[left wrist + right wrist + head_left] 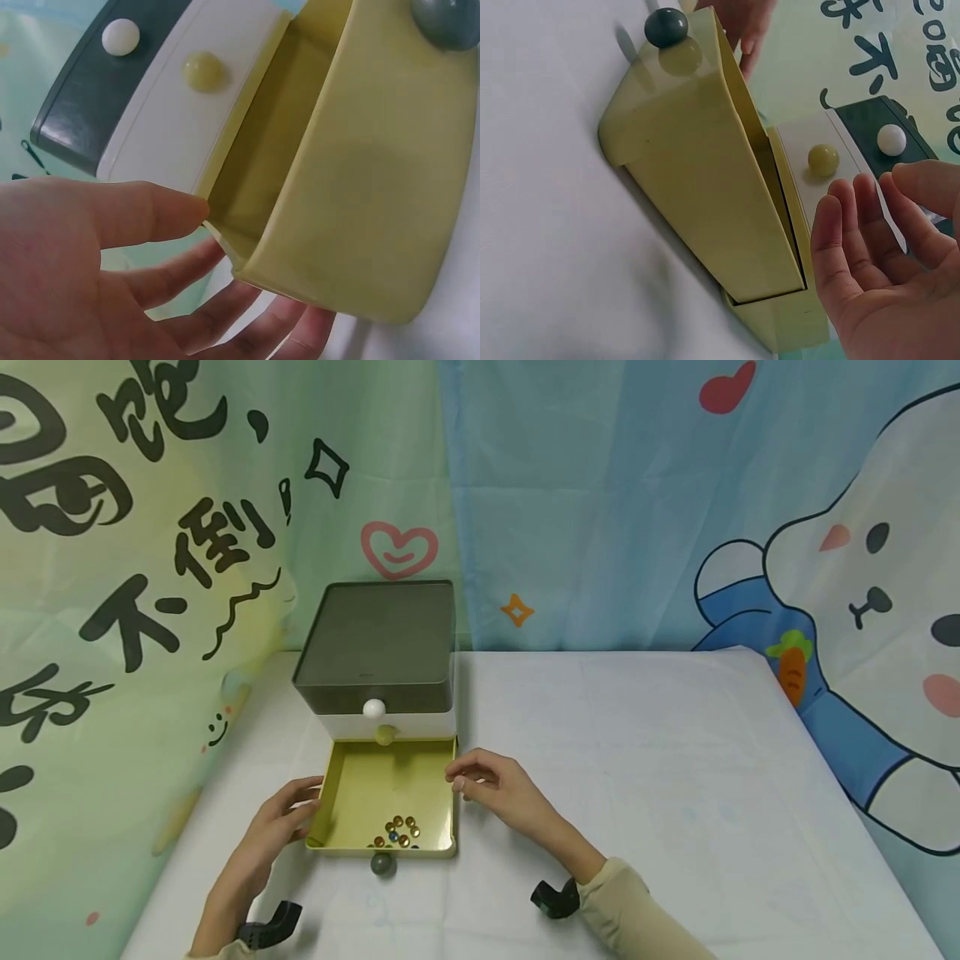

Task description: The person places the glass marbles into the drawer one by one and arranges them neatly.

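Observation:
A small drawer cabinet (375,643) has its lowest drawer, a yellow-green one (360,777), pulled out toward the front. Near the front wall inside lie several small amber beads (403,841) with at least one blue one among them. My left hand (266,831) is at the drawer's left side; in the left wrist view its thumb meets the edge and its loosely bent fingers pass behind the side wall. Beside the right wall is my right hand (498,789), fingers loosely curved, with nothing visible in them. Whether it touches the rim I cannot tell.
A dark green knob (382,863) sticks out from the drawer front. Above, the cabinet has a yellow knob (385,735) and a white knob (374,709). White cloth covers the table (637,760), and a printed curtain (570,510) hangs behind.

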`<state>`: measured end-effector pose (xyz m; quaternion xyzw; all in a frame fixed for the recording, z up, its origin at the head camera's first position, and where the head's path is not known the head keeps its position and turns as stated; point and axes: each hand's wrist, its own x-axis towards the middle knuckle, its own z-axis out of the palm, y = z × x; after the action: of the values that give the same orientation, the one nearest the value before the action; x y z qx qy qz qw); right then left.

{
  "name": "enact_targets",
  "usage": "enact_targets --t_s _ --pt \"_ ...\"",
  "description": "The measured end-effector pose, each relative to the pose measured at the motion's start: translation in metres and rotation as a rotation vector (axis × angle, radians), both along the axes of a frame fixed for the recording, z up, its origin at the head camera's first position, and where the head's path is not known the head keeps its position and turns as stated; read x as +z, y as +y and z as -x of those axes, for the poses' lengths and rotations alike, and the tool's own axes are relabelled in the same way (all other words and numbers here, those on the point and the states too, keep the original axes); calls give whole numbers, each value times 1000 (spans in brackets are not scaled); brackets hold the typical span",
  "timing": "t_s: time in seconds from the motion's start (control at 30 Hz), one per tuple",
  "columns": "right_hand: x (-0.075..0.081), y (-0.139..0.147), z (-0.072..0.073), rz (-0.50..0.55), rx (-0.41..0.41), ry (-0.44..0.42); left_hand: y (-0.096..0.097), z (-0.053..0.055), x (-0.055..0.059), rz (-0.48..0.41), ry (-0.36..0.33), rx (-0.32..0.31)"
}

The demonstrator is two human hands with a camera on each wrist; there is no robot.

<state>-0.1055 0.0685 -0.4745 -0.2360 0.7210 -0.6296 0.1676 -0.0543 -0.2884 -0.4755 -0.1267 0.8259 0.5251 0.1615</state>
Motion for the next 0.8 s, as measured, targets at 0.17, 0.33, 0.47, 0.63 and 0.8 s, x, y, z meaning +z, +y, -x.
enact_targets --t_s 0.17,0.33,0.47,0.63,0.8 --pt "3 1 -3 22 6 -35 -1 -2 -2 7 -15 4" --pt "2 -1 -16 52 50 -117 -5 3 4 -7 0 -29" --pt "1 -3 -29 67 111 -164 -8 11 15 -23 39 -73" --pt "-6 -7 -42 104 228 -223 -12 23 29 -48 130 -117" --pt "-16 -11 -52 133 331 -272 -16 35 42 -83 277 -110"
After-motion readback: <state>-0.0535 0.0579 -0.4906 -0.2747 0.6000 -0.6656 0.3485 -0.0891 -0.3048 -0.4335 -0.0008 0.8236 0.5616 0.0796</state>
